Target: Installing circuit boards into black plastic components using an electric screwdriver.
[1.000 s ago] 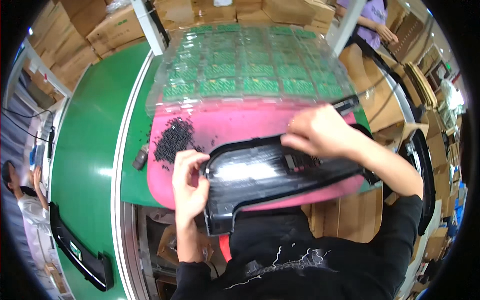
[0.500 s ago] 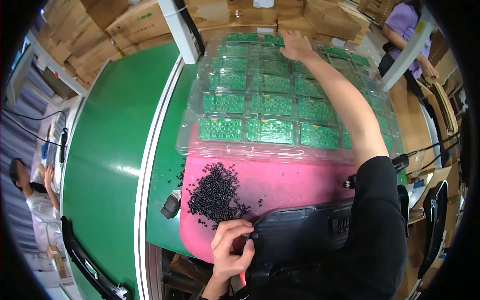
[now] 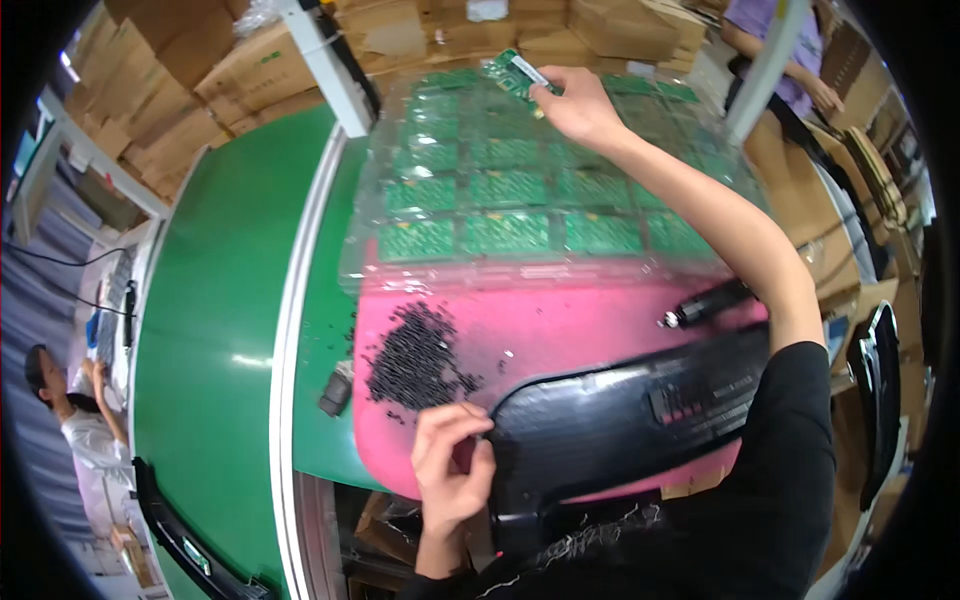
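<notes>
Pinching a flat green board (image 3: 511,79) is the right hand (image 3: 582,106), left hand (image 3: 450,462) gripping a glossy shell (image 3: 590,425).

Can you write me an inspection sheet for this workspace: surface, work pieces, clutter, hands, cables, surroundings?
Surface: pink mat on a green bench.
Work pieces: black cover, partly over the mat; clear tray holding green boards.
Clutter: heap of small black parts and dark tool on the mat; dark block left of it.
Left hand: at the cover's left edge; grip unclear.
Right hand: holding a circuit board over the tray's far side.
Cables: thin black ones, far left.
Surroundings: cardboard boxes behind; one person at left, another at upper right.
</notes>
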`<state>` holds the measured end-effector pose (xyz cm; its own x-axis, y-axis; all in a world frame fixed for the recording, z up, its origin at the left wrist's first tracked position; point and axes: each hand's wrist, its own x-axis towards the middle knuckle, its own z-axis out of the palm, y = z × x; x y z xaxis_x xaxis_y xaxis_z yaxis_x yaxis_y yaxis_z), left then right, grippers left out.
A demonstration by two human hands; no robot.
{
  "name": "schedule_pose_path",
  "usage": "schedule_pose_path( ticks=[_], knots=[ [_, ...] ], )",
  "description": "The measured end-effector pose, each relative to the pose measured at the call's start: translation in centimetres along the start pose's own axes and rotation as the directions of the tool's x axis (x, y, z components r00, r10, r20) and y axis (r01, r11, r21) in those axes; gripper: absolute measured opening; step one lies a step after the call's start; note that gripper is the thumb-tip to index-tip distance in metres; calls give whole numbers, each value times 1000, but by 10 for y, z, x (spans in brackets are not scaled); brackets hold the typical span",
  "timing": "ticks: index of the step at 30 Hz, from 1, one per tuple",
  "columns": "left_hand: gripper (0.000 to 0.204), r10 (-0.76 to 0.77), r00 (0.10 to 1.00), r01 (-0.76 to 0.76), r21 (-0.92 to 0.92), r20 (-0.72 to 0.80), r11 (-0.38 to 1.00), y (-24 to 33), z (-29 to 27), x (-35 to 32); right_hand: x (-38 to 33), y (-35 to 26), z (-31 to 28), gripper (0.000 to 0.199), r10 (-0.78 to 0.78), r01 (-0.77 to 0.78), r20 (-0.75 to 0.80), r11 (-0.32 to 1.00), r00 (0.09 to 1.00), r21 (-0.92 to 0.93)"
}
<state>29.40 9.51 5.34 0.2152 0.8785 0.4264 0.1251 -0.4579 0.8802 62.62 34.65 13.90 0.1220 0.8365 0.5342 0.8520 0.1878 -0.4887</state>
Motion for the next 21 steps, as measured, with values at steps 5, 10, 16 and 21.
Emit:
schedule_pose_path(
  ticks=[5, 10, 16, 21],
  knots=[
    [36, -31, 999, 30, 48, 24, 998, 2, 0, 0, -134, -75, -85, 22, 65, -243, 280, 705, 958, 666],
    [58, 137, 943, -206, 209, 303, 956, 55, 11, 32, -233, -115, -131, 18, 56, -424, 435, 362, 899, 830],
    [17, 159, 813, -62, -187, 560, 980, 112, 67, 57, -273, -124, -157, 14, -23, -273, 286, 233, 958, 933],
    [23, 78, 656, -28, -79, 751, 996, 114, 87, 78, -287, -81, -176, 81, -145, 247, -231, 823, 962, 512]
  ],
)
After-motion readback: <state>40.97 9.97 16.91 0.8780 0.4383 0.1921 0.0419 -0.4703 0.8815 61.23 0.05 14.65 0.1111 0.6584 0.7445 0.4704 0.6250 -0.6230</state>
